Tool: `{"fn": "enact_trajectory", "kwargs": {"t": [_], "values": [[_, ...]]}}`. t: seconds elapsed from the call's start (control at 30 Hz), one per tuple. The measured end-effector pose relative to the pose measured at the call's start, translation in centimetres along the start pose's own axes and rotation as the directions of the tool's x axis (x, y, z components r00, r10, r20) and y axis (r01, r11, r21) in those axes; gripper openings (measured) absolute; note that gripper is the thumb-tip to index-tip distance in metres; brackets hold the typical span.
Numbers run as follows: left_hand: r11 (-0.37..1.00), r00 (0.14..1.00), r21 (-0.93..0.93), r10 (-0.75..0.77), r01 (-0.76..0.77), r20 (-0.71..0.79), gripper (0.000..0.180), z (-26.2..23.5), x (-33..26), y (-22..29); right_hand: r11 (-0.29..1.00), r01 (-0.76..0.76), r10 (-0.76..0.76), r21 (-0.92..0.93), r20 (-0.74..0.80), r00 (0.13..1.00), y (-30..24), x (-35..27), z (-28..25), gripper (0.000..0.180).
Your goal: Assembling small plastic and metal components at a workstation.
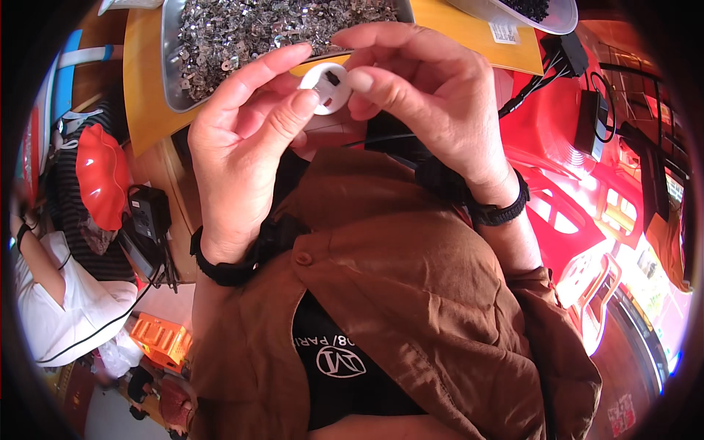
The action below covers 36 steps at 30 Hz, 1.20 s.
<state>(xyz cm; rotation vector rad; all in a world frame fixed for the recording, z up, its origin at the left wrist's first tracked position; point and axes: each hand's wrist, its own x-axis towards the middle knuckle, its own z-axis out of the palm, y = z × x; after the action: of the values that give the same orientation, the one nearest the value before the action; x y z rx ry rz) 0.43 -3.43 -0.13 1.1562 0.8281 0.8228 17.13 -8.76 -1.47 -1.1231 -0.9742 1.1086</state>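
Observation:
A small round white plastic piece (320, 103) is held up in front of me, near the tray's front edge. Its hollow side shows a small black part and a tiny reddish spot. My left hand (246, 121) pinches the piece at its left rim, the thumb on the near side. On the other side, the thumb and fingers of my right hand (440, 95) close on the right rim, beside the black part. Whether the right fingertips also hold something tiny is hidden. Just beyond the hands, a metal tray (171, 66) carries a heap of small shiny metal clips.
Under the tray lies a yellow board (143, 81). A white bowl (566, 20) of small black parts stands far right. Red plastic chairs (543, 121) and black cables are at right. At left are a red scalloped dish (101, 176), black adapter (149, 213), orange crate (158, 339) and another person's arm (45, 271).

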Motion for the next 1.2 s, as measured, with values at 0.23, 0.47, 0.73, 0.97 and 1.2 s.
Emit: {"fn": "enact_trajectory", "kwargs": {"t": [0.23, 0.47, 0.73, 0.97, 1.2], "values": [[0.996, 0.996, -0.010, 0.084, -0.084, 0.024, 0.024, -0.8, 0.2, -0.8, 0.973, -0.224, 0.222, 0.061, 0.039, 0.974, 0.0, -0.2, 0.6, 0.016], [0.984, 0.990, 0.148, 0.087, -0.104, 0.114, 0.021, -1.0, 0.2, -0.8, 0.999, -0.030, 0.031, 0.019, -0.070, 0.997, 0.5, 0.0, 0.8, 0.008], [0.966, 0.979, 0.159, 0.197, -0.203, 0.053, 0.020, -0.2, 0.2, -0.6, 0.994, -0.036, 0.037, -0.106, 0.008, 0.999, 0.0, 0.0, 0.5, 0.016], [0.964, 0.978, 0.171, 0.206, -0.205, 0.008, 0.020, -0.1, 0.0, -0.4, 0.994, -0.108, 0.109, -0.027, 0.017, 0.994, -0.4, 0.0, 0.9, 0.018], [0.966, 0.985, 0.199, 0.170, -0.162, -0.022, 0.023, 0.4, -0.1, -0.1, 0.996, -0.092, 0.092, -0.007, 0.012, 0.996, -0.1, 0.2, 1.0, 0.017]]}}
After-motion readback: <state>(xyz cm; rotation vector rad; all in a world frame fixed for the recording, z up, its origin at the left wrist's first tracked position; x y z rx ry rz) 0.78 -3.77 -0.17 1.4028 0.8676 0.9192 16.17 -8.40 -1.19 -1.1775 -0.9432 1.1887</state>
